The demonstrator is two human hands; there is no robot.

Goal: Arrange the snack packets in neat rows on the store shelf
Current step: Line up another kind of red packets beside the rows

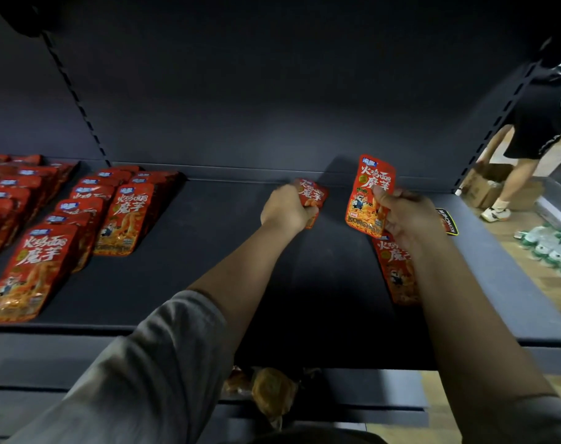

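My left hand grips a red snack packet near the back of the dark shelf. My right hand holds another red packet upright, thumb on its front. Under my right forearm a further red packet lies flat on the shelf. On the left, several red packets lie in overlapping rows running front to back.
A person in black shorts bends over a cardboard box on the wooden floor at right. Green-and-white packs lie on that floor. Wrapped orange items sit on the lower shelf. A black-and-yellow label shows behind my right hand.
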